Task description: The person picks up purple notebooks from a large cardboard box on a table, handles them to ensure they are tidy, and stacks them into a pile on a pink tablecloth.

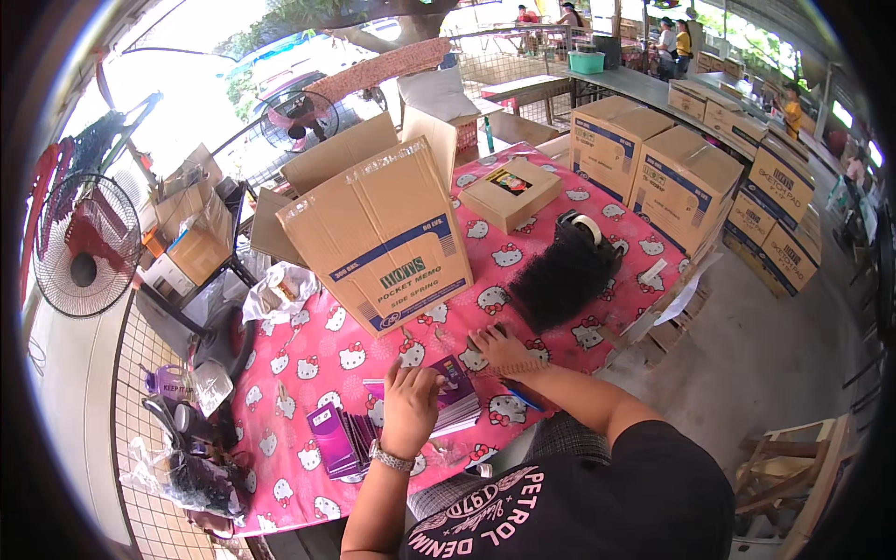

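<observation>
Head view: left hand (pixel 409 408) lies open, flat on the stack of purple glossy booklets (pixel 446 392) on the pink cartoon-print tablecloth (pixel 308 364); right hand (pixel 499 347), open, fingers spread, presses the cloth just beyond. Squaring the edges under even pressure should serve best.

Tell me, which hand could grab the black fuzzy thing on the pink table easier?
Probably the right hand: it lies flat on the cloth just below the black fuzzy bundle. The left hand rests on the purple booklets, farther away.
</observation>
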`<state>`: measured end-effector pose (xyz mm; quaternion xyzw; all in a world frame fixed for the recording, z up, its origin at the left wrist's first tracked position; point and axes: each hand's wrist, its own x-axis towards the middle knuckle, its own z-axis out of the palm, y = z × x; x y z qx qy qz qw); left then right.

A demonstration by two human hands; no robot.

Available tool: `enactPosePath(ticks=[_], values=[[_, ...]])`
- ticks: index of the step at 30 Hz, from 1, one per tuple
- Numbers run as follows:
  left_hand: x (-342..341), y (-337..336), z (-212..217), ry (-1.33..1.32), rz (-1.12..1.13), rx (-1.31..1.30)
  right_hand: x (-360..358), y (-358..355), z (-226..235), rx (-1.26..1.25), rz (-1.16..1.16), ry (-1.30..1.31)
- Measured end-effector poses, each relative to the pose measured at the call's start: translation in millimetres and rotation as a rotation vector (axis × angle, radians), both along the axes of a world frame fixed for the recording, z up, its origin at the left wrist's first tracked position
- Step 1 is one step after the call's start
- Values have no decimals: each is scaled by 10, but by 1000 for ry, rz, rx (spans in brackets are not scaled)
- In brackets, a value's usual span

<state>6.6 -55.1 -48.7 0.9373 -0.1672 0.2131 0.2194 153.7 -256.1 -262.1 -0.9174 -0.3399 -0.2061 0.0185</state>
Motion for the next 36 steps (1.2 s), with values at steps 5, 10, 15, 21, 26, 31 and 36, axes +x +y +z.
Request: enactPosePath(ticks=[5, 10, 15, 21, 26, 31, 36], values=[[-219, 5, 106, 40, 286, 95, 85, 0, 1560, 654, 391, 1193], [-100, 71, 51, 45, 239, 51, -63, -99, 2273, 560, 751, 1340], [-112, 89, 99, 40, 248, 5, -41, -83, 2332, 490, 653, 1286], [-108, 261, 73, 12, 209, -158, -1, -68, 2270, 911, 896, 1674], [-137, 464, 11, 48, 213, -224, 117, 67, 2387, 894, 749, 1238], [-165, 499, 55, 135, 215, -347, 36, 185, 2441, 498, 786, 786], [-188, 616, 8, 105, 236, -178, -18, 304, 2567, 365, 607, 1081]])
